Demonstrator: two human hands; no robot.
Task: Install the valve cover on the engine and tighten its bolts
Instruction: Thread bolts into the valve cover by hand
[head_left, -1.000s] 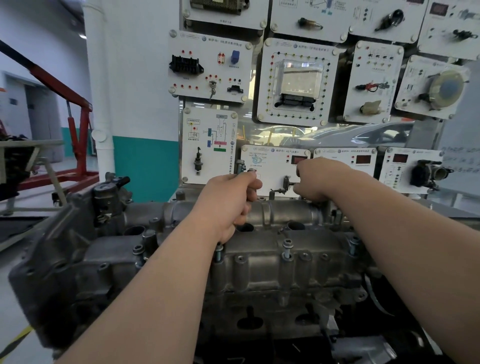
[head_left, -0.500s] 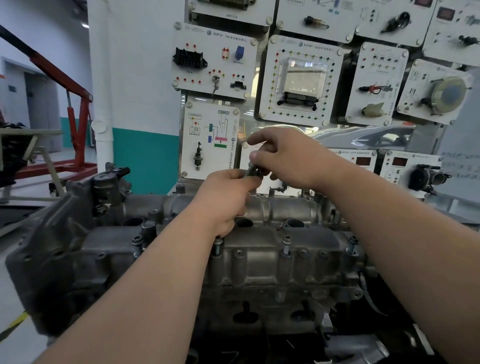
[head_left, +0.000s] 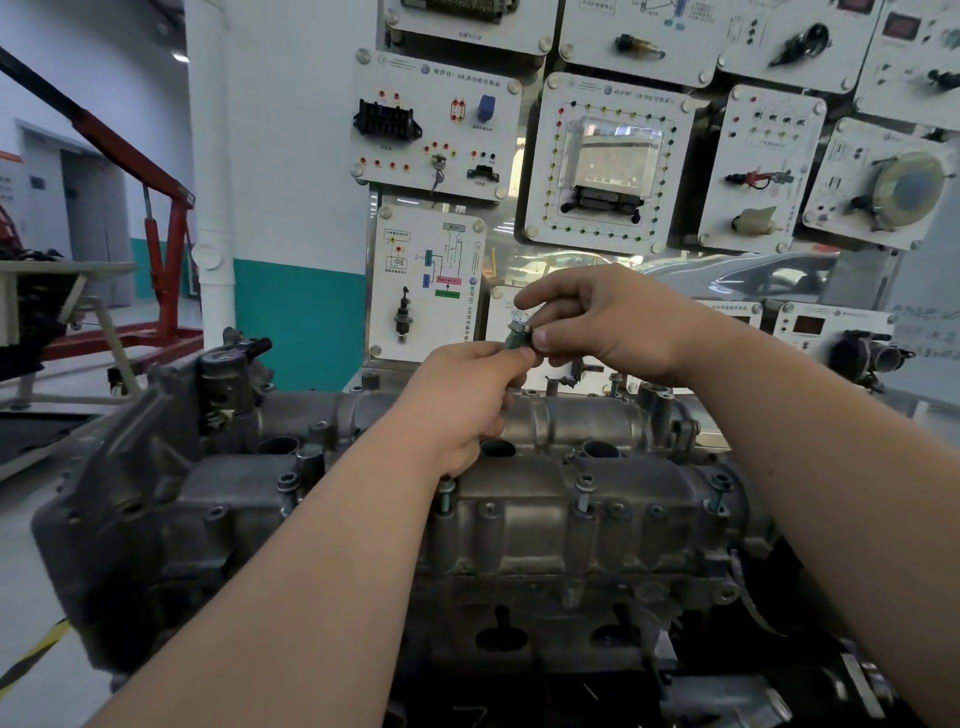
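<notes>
Above the valve cover, the left hand pinches a bolt from below. The right hand pinches its upper end. Three more bolts stand raised in holes along the cover's front edge.

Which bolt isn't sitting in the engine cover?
The small grey metal bolt pinched between left hand and right hand; the other bolts stand in the grey valve cover.

Automotive training workshop: engine, wall component panels

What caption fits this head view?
Left hand and right hand pinch a bolt above the valve cover.
</notes>
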